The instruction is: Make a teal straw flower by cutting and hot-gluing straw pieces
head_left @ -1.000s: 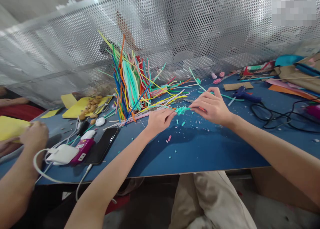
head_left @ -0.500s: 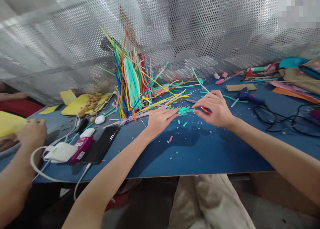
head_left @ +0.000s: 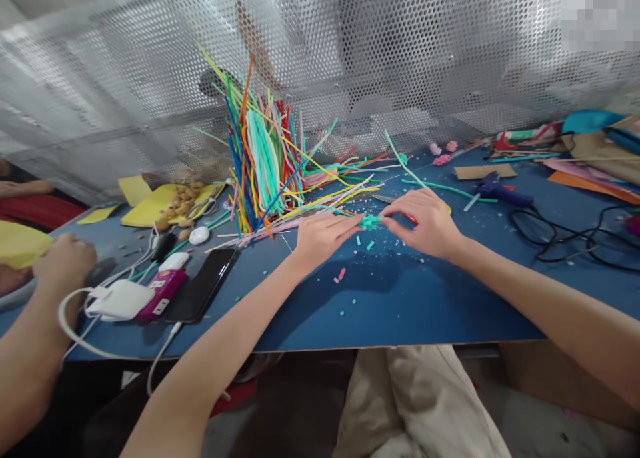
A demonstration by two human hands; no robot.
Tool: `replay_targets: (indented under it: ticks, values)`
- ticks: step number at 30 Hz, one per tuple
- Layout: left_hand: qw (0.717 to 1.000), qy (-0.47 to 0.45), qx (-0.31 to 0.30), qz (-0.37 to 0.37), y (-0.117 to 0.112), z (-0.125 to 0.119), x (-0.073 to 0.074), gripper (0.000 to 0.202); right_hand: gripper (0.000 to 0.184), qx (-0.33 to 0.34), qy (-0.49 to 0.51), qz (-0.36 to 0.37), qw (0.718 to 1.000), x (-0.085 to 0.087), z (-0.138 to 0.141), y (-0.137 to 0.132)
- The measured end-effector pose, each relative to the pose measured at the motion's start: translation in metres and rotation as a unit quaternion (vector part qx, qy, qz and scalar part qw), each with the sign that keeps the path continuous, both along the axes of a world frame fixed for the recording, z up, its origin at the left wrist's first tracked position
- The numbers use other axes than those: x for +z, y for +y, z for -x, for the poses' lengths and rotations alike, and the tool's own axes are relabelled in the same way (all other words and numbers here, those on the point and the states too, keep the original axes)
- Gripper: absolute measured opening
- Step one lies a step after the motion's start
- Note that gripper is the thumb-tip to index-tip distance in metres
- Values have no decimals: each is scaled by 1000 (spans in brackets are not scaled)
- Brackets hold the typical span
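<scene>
Between my two hands is a small spiky cluster of mint-green pipe cleaner pieces (head_left: 371, 223). The fingertips of my left hand (head_left: 324, 240) are closed on its left side. My right hand (head_left: 425, 222) pinches at its right side with thumb and forefinger. Behind my right fingers lie red-handled scissors (head_left: 411, 219), mostly covered by the hand, with the blades pointing left. Short green cut pieces (head_left: 370, 245) and a pink bit (head_left: 342, 273) are scattered on the blue table (head_left: 310, 325) just below.
A tall bundle of coloured pipe cleaners (head_left: 265, 158) stands behind my left hand. Leftward are a black phone (head_left: 207, 285), a purple power strip (head_left: 163, 295) and another person's hand (head_left: 65, 261). To the right lies a blue glue gun (head_left: 500, 190) with its black cord. Perforated metal mesh (head_left: 390, 58) rises behind.
My right hand has shifted slightly left and its fingertips now meet the green cluster more closely. Less of the scissors' red handle shows. My left hand has barely moved.
</scene>
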State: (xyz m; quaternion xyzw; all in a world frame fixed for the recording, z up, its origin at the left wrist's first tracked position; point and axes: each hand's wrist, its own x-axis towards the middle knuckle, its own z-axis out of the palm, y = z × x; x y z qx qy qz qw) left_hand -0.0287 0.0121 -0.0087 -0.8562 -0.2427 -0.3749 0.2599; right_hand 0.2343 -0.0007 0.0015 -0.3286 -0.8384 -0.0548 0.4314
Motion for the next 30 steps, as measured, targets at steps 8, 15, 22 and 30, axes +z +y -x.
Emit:
replay_targets:
  ticks: [8, 15, 22, 30]
  values:
    - [1000, -7, -11, 25, -2, 1, -1, 25, 14, -2, 16, 0, 1000, 3, 2, -3]
    - [1000, -21, -16, 13, -4, -1, 0, 22, 15, -6, 31, 36, 999, 0, 6, -7]
    - [999, -41, -3, 31, 1, 0, -3, 20, 22, -37, 44, 68, 996, 4, -11, 7]
    - [994, -74, 12, 78, 6, 6, -3, 19, 46, -191, -240, 242, 920, -33, -65, 72]
